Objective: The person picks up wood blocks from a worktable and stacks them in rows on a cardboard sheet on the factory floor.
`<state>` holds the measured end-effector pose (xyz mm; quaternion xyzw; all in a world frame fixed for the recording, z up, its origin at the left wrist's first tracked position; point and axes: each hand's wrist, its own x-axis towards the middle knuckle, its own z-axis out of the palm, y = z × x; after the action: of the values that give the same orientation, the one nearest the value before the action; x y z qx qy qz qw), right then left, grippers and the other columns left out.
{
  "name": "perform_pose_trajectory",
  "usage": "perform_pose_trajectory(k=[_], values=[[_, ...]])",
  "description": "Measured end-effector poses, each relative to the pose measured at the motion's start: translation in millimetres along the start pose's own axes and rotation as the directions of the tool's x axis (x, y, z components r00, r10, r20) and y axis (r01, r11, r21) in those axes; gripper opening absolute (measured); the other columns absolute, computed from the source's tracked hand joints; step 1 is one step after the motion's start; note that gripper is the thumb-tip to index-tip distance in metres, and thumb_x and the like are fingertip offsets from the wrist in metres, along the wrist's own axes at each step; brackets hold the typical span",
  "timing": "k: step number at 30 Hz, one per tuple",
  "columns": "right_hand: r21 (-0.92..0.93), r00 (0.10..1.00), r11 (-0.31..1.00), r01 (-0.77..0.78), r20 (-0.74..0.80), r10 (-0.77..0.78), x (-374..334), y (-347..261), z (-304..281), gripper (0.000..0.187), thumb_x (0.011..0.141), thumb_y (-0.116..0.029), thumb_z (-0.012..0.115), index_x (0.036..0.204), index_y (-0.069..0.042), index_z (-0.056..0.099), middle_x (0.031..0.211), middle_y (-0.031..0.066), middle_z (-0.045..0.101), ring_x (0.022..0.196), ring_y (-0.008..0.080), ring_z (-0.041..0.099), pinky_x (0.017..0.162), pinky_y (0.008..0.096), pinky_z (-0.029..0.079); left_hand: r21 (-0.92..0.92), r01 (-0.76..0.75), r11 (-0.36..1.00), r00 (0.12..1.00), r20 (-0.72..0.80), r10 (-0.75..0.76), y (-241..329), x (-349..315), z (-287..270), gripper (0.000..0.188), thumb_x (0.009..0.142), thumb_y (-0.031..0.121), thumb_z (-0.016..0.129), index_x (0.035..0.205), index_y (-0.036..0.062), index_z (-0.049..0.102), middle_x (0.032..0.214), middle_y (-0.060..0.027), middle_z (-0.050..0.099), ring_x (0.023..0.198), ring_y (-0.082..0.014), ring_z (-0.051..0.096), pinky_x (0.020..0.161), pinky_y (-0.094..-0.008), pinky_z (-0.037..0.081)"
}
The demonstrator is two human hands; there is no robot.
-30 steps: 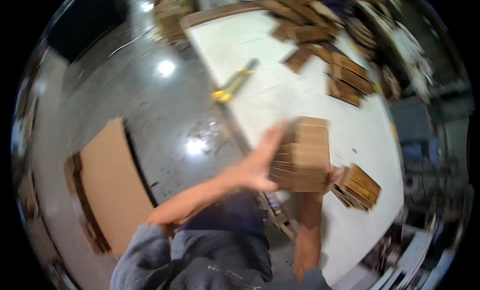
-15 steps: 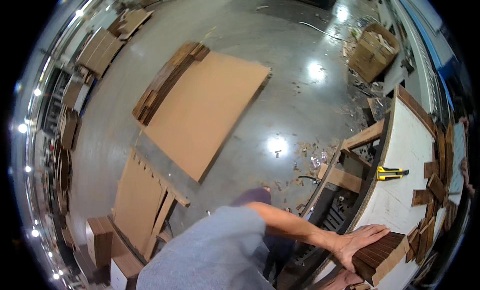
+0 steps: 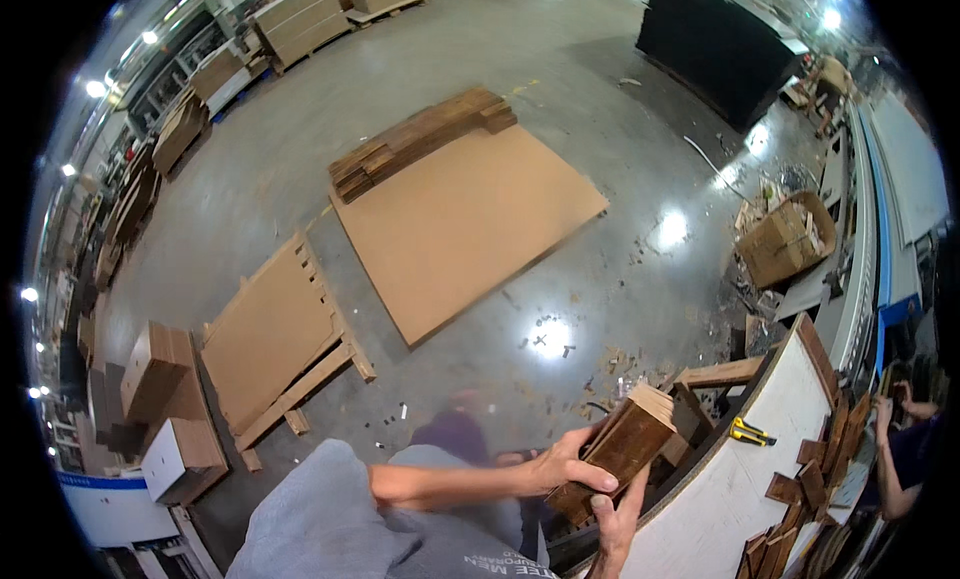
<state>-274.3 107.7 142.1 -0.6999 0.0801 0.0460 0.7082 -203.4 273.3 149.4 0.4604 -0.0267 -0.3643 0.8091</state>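
My left hand (image 3: 566, 467) and my right hand (image 3: 616, 525) clasp a stack of short dark-brown wood planks (image 3: 634, 443) from both sides. The stack is tilted, its pale cut ends facing up and away from me. It is in front of my body, beside the near edge of the white-topped worktable (image 3: 735, 489). On that table lies a yellow and black utility knife (image 3: 752, 433), apart from both hands. Loose brown wood pieces (image 3: 812, 484) are scattered along the table's right side.
On the floor lies a large tan board (image 3: 460, 239) with stacked brown planks (image 3: 420, 139) along its far edge. A wooden pallet (image 3: 270, 339) is at left. A scrap-filled cardboard box (image 3: 780, 244) stands far right. Another person's arm (image 3: 890, 459) works beyond the table.
The plank stack has been lifted off the white table and brought left, toward my body. Both hands now hold it. My view has turned to the right.
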Motion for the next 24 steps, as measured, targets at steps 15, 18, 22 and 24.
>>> perform_pose_trajectory(k=[15,18,22,24], values=[[0.018,0.918,0.988,-0.153,0.373,0.135,65.9,-15.0,270.0,0.114,0.079,-0.061,0.072,0.160,-0.003,0.017,0.157,0.0203,0.034,0.146,0.0337,0.034,0.119,0.0456,0.028,-0.248,-0.089,0.965,0.955,-0.297,0.012,110.0,-146.4,-203.7,0.068,0.078,0.019,0.077,0.138,-0.0003,0.052,0.127,-0.0118,0.060,0.116,-0.0227,0.058,0.098,-0.0378,0.046],[0.001,0.883,0.980,-0.199,0.435,0.179,81.6,-12.7,313.0,0.114,0.079,-0.060,0.072,0.160,-0.002,0.017,0.156,0.0201,0.035,0.146,0.0328,0.033,0.119,0.0451,0.027,-0.297,-0.045,0.954,0.944,-0.325,-0.057,118.7,-163.8,-247.4,0.065,0.078,0.020,0.078,0.136,-0.0002,0.055,0.126,-0.0116,0.061,0.115,-0.0227,0.059,0.098,-0.0377,0.047],[-0.099,0.817,0.971,-0.216,0.526,0.236,108.2,-11.1,348.9,0.108,0.082,-0.052,0.074,0.160,-0.002,0.018,0.157,0.0193,0.035,0.146,0.0318,0.033,0.119,0.0450,0.027,-0.286,-0.049,0.957,0.888,-0.452,-0.090,99.1,-165.3,-299.6,0.062,0.078,0.018,0.078,0.134,0.0004,0.057,0.124,-0.0110,0.063,0.114,-0.0230,0.060,0.097,-0.0372,0.048],[-0.103,0.786,0.967,-0.233,0.566,0.250,129.2,-13.6,366.6,0.106,0.083,-0.050,0.075,0.159,-0.002,0.020,0.155,0.0194,0.036,0.145,0.0322,0.035,0.119,0.0446,0.028,-0.332,-0.044,0.942,0.863,-0.488,-0.131,119.3,-167.7,-311.1,0.062,0.078,0.018,0.078,0.133,0.0004,0.058,0.123,-0.0111,0.063,0.114,-0.0234,0.060,0.096,-0.0371,0.048]])
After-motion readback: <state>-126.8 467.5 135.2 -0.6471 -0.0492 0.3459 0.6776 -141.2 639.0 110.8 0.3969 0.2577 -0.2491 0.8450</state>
